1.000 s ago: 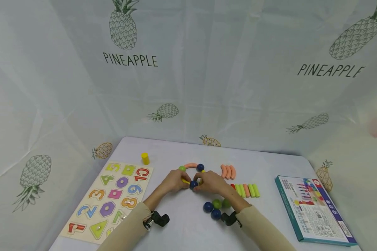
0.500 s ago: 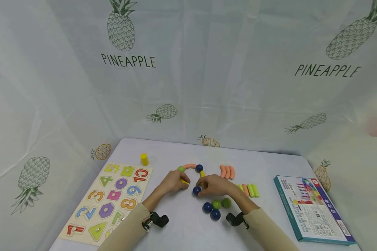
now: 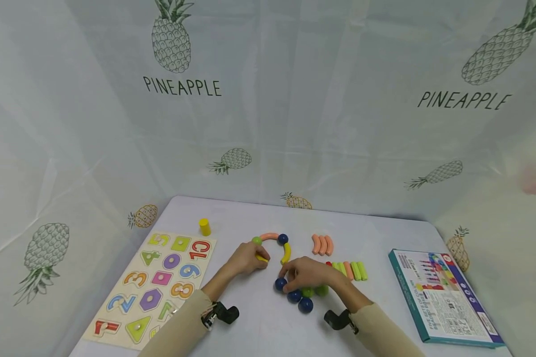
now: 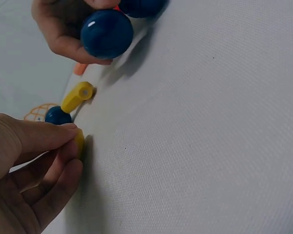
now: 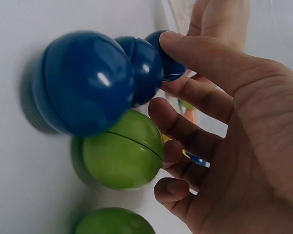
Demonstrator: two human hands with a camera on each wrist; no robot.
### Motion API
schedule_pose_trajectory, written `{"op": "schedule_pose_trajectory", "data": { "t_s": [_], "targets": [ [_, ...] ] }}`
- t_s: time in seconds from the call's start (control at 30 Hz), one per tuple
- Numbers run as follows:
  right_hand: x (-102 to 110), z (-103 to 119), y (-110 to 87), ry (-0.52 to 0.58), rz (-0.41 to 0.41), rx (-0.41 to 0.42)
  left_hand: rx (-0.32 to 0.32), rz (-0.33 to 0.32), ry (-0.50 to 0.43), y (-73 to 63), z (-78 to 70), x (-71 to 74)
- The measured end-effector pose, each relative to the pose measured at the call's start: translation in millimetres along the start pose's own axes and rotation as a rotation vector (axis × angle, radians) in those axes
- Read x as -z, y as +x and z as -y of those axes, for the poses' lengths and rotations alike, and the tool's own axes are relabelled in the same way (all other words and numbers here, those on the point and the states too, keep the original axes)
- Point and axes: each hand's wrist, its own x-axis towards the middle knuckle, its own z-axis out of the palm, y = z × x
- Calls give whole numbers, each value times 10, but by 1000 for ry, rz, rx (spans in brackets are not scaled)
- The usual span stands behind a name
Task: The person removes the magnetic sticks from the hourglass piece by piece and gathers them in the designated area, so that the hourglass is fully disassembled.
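My left hand (image 3: 246, 259) pinches a yellow curved stick (image 4: 80, 142) between thumb and fingertips, low over the table. Beside the cluster of balls, my right hand (image 3: 310, 273) grips a blue ball (image 3: 280, 284) between thumb and index finger. Two other blue balls (image 3: 305, 305) lie right by it, with green balls (image 5: 124, 148) partly under the right hand. Beyond the hands a curved chain is laid out: a green ball (image 3: 256, 240), a pink curved stick (image 3: 269, 236), a blue ball (image 3: 283, 239) and a second yellow curved stick (image 3: 286, 252).
Pink curved sticks (image 3: 323, 245) and a row of short green, pink and red sticks (image 3: 359, 271) lie to the right. A flat box (image 3: 446, 297) is at far right. On the left are a number puzzle board (image 3: 152, 287) and a yellow cylinder (image 3: 205, 227).
My right hand has carried the blue ball away from the left hand's yellow stick, toward me and right, to the other balls. The left hand has stayed nearly still.
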Motion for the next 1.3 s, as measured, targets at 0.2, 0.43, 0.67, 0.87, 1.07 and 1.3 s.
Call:
{"op": "schedule_pose_trajectory", "data": {
  "t_s": [0.2,0.43,0.67,0.87,1.07,1.3],
  "targets": [
    [-51,11,4,-9,25,15,-14,-10,8,5,10,-4],
    [-71,21,6,-31,39,19,-20,-10,20,12,16,0],
    [-87,21,4,-35,64,10,-18,-3,20,0,10,7],
    [-81,32,5,-79,75,19,-33,1,16,1,13,52],
    [-19,65,19,-86,31,47,3,-93,-17,46,32,185],
    [28,113,123,-133,-117,96,27,-150,82,205,21,307]
  ]
}}
